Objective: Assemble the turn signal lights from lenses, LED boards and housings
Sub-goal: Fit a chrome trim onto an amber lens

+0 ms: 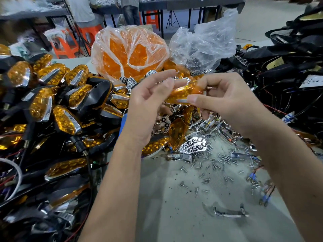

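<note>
An amber lens [185, 92] with a chrome edge is held up in front of me, above the table. My right hand [225, 100] pinches it between thumb and curled fingers at its right end. My left hand [148, 102] meets its left end with the fingertips, index and middle fingers stretched toward it. The image is blurred there, so the exact contact is unclear. Below the hands lie loose amber lenses [177, 133] and a chrome reflector [194, 144] with honeycomb cups.
Finished amber-and-black turn signals [45, 105] are heaped at the left. A plastic bag of amber lenses [129, 51] and a clear bag [204, 44] stand behind. Black housings with wires [283, 70] pile up at the right. Several screws [209, 170] and a chrome strip [229, 213] lie on the grey table [174, 215].
</note>
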The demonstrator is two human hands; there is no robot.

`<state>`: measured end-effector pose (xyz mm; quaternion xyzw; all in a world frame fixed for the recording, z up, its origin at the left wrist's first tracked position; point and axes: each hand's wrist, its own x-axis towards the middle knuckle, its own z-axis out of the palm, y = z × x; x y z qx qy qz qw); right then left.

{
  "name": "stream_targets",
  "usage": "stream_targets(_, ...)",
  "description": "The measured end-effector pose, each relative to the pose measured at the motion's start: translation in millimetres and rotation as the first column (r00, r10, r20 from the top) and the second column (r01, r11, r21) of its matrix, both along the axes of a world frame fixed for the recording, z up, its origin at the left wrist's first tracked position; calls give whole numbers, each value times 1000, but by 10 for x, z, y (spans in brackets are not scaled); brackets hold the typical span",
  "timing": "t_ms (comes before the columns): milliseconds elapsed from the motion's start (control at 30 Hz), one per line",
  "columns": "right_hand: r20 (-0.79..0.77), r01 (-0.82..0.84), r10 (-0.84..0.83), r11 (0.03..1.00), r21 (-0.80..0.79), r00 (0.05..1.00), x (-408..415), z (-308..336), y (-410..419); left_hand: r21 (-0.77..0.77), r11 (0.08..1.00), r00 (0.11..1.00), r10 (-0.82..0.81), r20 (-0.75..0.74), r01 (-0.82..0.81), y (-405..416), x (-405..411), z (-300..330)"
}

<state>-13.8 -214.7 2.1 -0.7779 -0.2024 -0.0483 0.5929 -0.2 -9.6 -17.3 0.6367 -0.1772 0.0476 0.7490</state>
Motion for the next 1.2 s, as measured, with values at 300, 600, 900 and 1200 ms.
stream_targets(300, -258, -518, 494, 514, -684, 830, -264, 8, 484, -50, 980, 975, 185, -124, -192, 76, 56, 9)
stream_targets(600, -444, -607, 420, 457, -650, 791, -229, -36, 449, 3, 978, 978, 208, -37, -208, 20, 83, -7)
stream_targets(900, -330, -479, 421, 322, -816, 845, -468, -207, 887, -3, 977, 976, 214, -30, -214, -4, 78, -28)
stream_targets(1200, -385, -446, 243, 296, -845, 890, -301, -274, 704, -2, 972, 972, 233, -41, -233, -10, 75, -17)
